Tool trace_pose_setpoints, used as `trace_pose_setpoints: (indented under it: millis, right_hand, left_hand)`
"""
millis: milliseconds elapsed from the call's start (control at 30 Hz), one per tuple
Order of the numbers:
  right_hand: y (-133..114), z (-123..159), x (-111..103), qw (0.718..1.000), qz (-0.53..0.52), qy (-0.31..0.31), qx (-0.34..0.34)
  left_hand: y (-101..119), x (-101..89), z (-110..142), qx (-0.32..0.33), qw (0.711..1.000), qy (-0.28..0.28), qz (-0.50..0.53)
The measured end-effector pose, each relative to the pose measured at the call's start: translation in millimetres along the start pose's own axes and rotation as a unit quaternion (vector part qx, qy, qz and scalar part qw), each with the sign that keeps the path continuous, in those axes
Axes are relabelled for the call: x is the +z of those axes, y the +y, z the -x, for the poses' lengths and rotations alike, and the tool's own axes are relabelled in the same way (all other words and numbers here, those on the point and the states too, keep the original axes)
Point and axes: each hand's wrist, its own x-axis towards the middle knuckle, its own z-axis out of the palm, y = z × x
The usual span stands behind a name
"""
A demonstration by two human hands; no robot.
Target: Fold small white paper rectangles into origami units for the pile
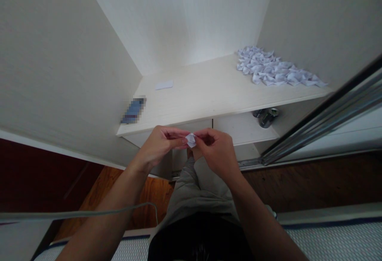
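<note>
Pinching from opposite sides in the head view, your left hand (158, 145) and right hand (217, 145) hold a small folded paper (191, 140) at their fingertips, in front of the shelf (193, 90). Any writing is too small to read on two dark cans (269, 118) in the compartment (238, 127) below; white papers (273, 70) pile above.

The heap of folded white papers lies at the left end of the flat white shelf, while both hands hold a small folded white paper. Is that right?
No: the head view shows the heap of white papers at the right end of the shelf. The left hand and right hand do hold the small paper.
</note>
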Motion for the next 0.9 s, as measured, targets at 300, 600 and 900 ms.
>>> trace_pose_setpoints:
  millis: [300,600,900]
  right_hand:
    - [-2.9,0.5,-4.0,0.990,0.129,-0.006,-0.048]
    - [-3.1,0.3,-5.0,0.982,0.169,0.001,-0.079]
    - [0.3,4.4,12.3,0.961,0.252,0.060,-0.097]
  left_hand:
    - [0.2,1.2,-7.6,-0.035,0.999,-0.010,-0.009]
    - [6.1,8.3,-11.9,-0.021,0.999,0.003,-0.032]
    - [-10.5,19.3,-12.8,0.083,0.986,0.102,-0.100]
